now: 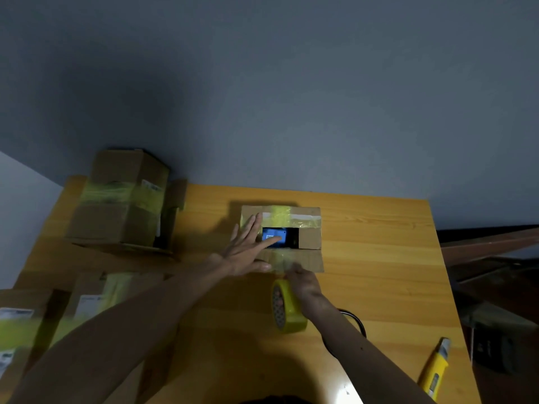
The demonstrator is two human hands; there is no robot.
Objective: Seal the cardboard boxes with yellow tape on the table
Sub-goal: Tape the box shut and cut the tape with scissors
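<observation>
A small cardboard box (pixel 309 239) lies in the middle of the wooden table (pixel 379 258), its flaps partly apart so a blue item (pixel 274 237) shows inside. Yellow tape runs across its far edge and over its near flap. My left hand (pixel 248 246) lies flat on the box with straight fingers, one fingertip over the blue item. My right hand (pixel 303 284) is at the box's near edge and holds the yellow tape roll (pixel 287 309), whose strip stretches up onto the box.
A tall taped cardboard box (pixel 122 199) stands at the far left. Two more taped boxes (pixel 26 325) sit at the near left. A yellow utility knife (pixel 434 368) lies near the table's right edge. A black cable (pixel 354 319) curls behind my right forearm.
</observation>
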